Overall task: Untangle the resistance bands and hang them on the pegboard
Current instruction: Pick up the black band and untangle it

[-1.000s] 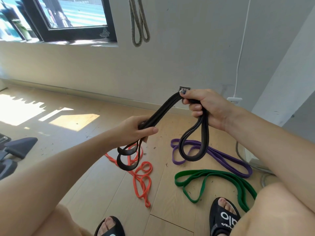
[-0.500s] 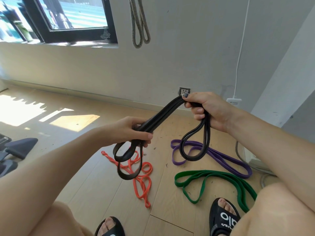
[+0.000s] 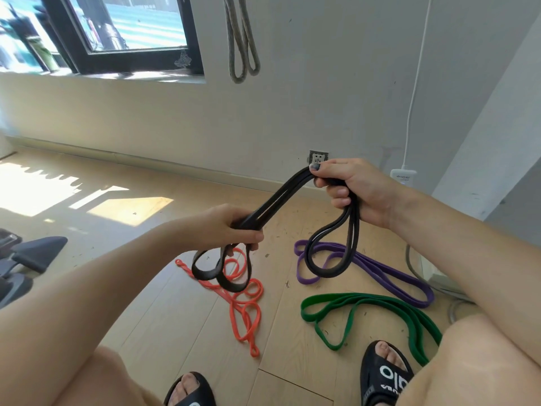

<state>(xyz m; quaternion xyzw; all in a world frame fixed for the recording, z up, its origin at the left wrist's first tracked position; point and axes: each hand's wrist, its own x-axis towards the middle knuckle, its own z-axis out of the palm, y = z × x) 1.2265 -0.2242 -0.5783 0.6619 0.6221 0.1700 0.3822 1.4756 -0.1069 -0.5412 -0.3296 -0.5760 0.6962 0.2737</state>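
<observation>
A black resistance band [image 3: 278,197] stretches between both hands above the floor. My left hand [image 3: 225,227] grips its lower part, and two loops hang below that fist. My right hand [image 3: 354,189] grips the upper part, with a longer doubled loop hanging down from it. On the wooden floor lie an orange band [image 3: 246,312] in a tangle, a purple band [image 3: 389,276] and a green band [image 3: 366,303]. A grey band [image 3: 241,45] hangs on the white wall above. No pegboard shows in this view.
My two feet in black sandals [image 3: 386,373] stand at the bottom edge. A wall socket [image 3: 318,156] and a white power strip [image 3: 403,175] with its cord sit by the wall. Dark equipment [image 3: 32,253] lies at the left. A window [image 3: 117,30] is at top left.
My left hand has closed tighter on the black band and turned slightly; the loops under it have shifted and hang lower. My right hand has barely moved.
</observation>
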